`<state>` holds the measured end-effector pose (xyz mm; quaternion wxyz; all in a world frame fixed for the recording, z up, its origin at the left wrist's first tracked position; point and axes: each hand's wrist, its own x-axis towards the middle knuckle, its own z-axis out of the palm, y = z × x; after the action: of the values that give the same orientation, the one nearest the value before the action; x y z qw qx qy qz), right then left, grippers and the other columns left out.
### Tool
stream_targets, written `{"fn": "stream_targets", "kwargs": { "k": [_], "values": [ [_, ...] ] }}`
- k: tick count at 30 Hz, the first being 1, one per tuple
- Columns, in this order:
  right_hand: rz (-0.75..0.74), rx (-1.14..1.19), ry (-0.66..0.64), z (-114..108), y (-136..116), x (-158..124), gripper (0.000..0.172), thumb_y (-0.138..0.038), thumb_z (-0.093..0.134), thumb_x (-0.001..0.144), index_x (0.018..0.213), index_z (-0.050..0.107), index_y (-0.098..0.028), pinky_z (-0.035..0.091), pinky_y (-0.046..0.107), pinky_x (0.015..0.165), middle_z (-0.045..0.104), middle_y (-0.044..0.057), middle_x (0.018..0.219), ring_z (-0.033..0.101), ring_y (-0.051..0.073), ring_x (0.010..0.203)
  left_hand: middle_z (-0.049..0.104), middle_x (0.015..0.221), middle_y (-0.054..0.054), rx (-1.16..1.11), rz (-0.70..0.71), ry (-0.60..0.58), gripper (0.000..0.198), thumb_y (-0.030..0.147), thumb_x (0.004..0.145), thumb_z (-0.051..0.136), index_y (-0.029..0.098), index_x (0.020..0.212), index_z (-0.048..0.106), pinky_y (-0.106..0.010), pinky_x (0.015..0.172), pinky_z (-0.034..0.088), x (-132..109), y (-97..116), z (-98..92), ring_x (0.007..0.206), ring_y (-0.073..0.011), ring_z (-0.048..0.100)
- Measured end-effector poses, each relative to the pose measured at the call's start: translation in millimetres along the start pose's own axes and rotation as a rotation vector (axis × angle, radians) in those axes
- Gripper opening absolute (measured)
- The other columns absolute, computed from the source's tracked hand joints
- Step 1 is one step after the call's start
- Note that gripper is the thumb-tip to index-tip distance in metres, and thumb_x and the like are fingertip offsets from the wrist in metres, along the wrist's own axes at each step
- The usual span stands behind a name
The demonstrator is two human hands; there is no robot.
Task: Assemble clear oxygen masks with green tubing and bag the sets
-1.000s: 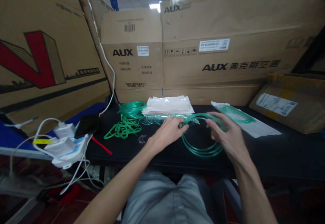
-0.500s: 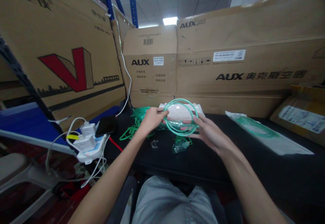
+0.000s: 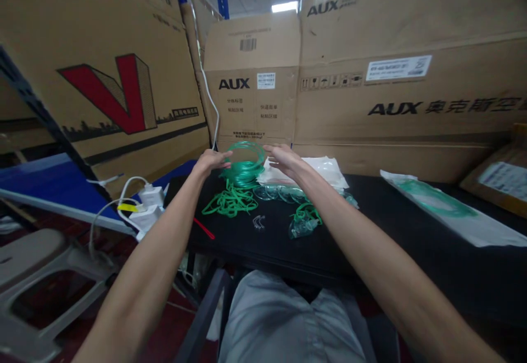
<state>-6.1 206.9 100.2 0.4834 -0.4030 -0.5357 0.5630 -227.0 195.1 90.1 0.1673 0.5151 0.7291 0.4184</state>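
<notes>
A coil of green tubing (image 3: pixel 247 144) hangs between my two hands, just above a stack of similar green coils (image 3: pixel 244 176) at the back of the black table. My left hand (image 3: pixel 213 161) pinches its left side with thumb and fingers. On the opposite side, the fingertips of my right hand (image 3: pixel 283 158) hold the rim. Loose green elastic cords (image 3: pixel 231 201) lie in front of the stack. Small clear curved pieces (image 3: pixel 258 222) are near the table's front. Clear green-tinted mask-like parts (image 3: pixel 284 193) and white packets (image 3: pixel 327 172) lie to the right, partly behind my right forearm.
A small clear bag (image 3: pixel 303 227) with green cord sits near my right forearm. At the right lies a white pouch (image 3: pixel 442 204) with a green coil inside. Cardboard boxes (image 3: pixel 255 94) wall the back. White chargers (image 3: pixel 146 212) with cables and a stool (image 3: pixel 37 253) are left.
Both hands have carried the green tubing coil left and farther back, over the stack of coils. The view has shifted, and the black phone is now out of sight behind my left arm.
</notes>
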Motion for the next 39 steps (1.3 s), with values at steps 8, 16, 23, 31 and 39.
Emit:
{"fn": "stream_targets", "kwargs": {
  "k": [8, 16, 23, 31, 39],
  "values": [
    [-0.458, -0.460, -0.025, -78, -18, -83, 0.025, -0.033, 0.065, 0.091, 0.106, 0.076, -0.017, 0.050, 0.045, 0.098, 0.075, 0.010, 0.110, 0.068, 0.026, 0.104, 0.079, 0.090, -0.007, 0.184, 0.166, -0.085, 0.041, 0.056, 0.086, 0.065, 0.019, 0.100, 0.077, -0.029, 0.070, 0.051, -45, -4, -8.1, 0.053, -0.0161, 0.066],
    [-0.489, -0.839, -0.062, -117, 47, -165, 0.020, -0.030, 0.063, 0.093, 0.105, 0.079, -0.028, 0.052, 0.046, 0.094, 0.078, 0.006, 0.108, 0.071, 0.031, 0.102, 0.074, 0.066, -0.005, 0.119, 0.476, -0.702, 0.051, 0.065, 0.084, 0.060, 0.019, 0.071, 0.078, -0.023, 0.052, 0.043, -147, 42, 41.9, 0.051, -0.0164, 0.065],
    [-0.515, -0.759, -0.039, -114, 92, -180, 0.041, -0.029, 0.069, 0.089, 0.130, 0.068, -0.027, 0.044, 0.046, 0.112, 0.064, 0.008, 0.137, 0.059, 0.029, 0.127, 0.075, 0.078, -0.004, -0.139, 0.426, -0.857, 0.031, 0.042, 0.085, 0.062, 0.016, 0.077, 0.077, -0.021, 0.058, 0.044, -164, 40, 78.1, 0.061, -0.0125, 0.061],
    [-0.504, -0.479, 0.104, -111, 89, -189, 0.032, -0.032, 0.076, 0.085, 0.117, 0.073, -0.026, 0.052, 0.039, 0.102, 0.073, 0.006, 0.118, 0.068, 0.027, 0.111, 0.068, 0.078, -0.004, -0.425, 0.271, -0.876, 0.047, 0.057, 0.090, 0.058, 0.013, 0.085, 0.075, -0.020, 0.047, 0.032, -181, 49, 80.5, 0.053, -0.0073, 0.045],
    [-0.235, -0.123, 0.055, -116, 92, -195, 0.037, -0.037, 0.076, 0.082, 0.116, 0.071, -0.023, 0.054, 0.038, 0.099, 0.074, 0.005, 0.116, 0.068, 0.026, 0.110, 0.072, 0.095, -0.002, -0.308, 0.482, -0.591, 0.034, 0.049, 0.093, 0.060, 0.019, 0.101, 0.075, -0.023, 0.066, 0.045, -186, 48, 84.1, 0.069, -0.0129, 0.057]
  ]
}}
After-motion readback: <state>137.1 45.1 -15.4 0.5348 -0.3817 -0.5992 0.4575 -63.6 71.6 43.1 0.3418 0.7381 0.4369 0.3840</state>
